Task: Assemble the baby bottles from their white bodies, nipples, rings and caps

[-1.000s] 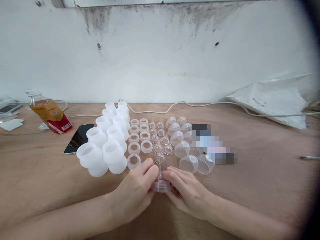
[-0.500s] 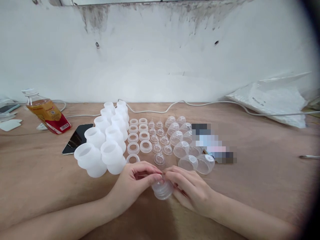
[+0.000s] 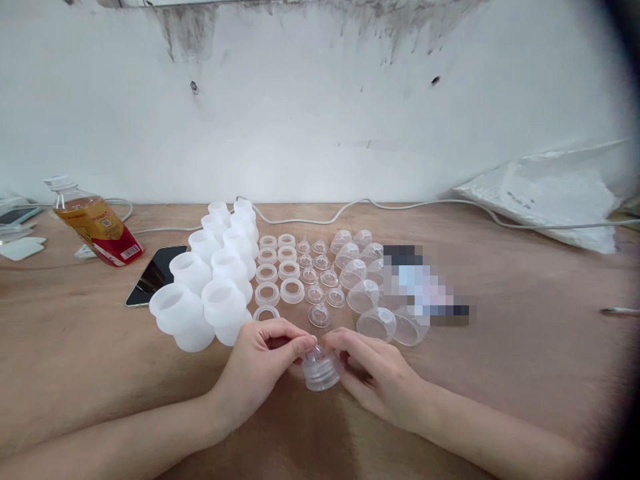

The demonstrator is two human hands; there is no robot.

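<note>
A: Clear ribbed piece [image 3: 321, 375]: where, and who has it?
B: Between both hands, near edge of the layout, leaning a bit; left hand [image 3: 267, 360] pinches its top, thumb against fingers; right hand [image 3: 380, 373] grips its right side, fingers curled; whether its base touches the table [image 3: 525, 360], can't tell.
A: Good handling, then?
B: My call: right keeps the ribbed wall steady, no squeezing it oval; left works the soft-looking top evenly, straight along the axis; check the seating all round; fingernails off it.
A: Around it?
B: Clear teats [image 3: 319, 316] just beyond; translucent rings [image 3: 292, 291] left of those; white bottles [image 3: 183, 313] further left; clear domed caps [image 3: 363, 297] on the right; keep elbows low and clear of the rows; phone [image 3: 157, 277] beside the bottles; done.
</note>
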